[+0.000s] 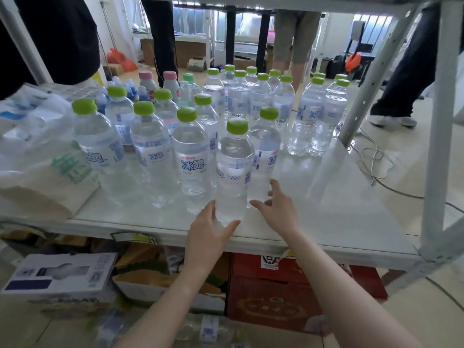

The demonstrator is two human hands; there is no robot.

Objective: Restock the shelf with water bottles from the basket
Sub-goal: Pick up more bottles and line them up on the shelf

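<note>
A clear water bottle (233, 172) with a green cap stands at the front edge of the white shelf (326, 209). My left hand (207, 231) grips its base, fingers on the left side and thumb round the front. My right hand (276, 207) hovers just to the right of it with fingers loosely spread, the fingertips close to the bottle behind (265, 151). Several more green-capped bottles (150, 146) stand in rows on the shelf. More bottles (208, 327) lie blurred at the bottom of the view; no basket rim is discernible.
Plastic bags (37, 136) fill the shelf's left end. Pink-capped bottles (170, 84) stand at the back. A grey shelf post (437, 146) rises on the right. Cardboard boxes (271, 297) and a white box (60, 272) sit underneath. People's legs (391, 91) and cables (374, 156) are behind the shelf.
</note>
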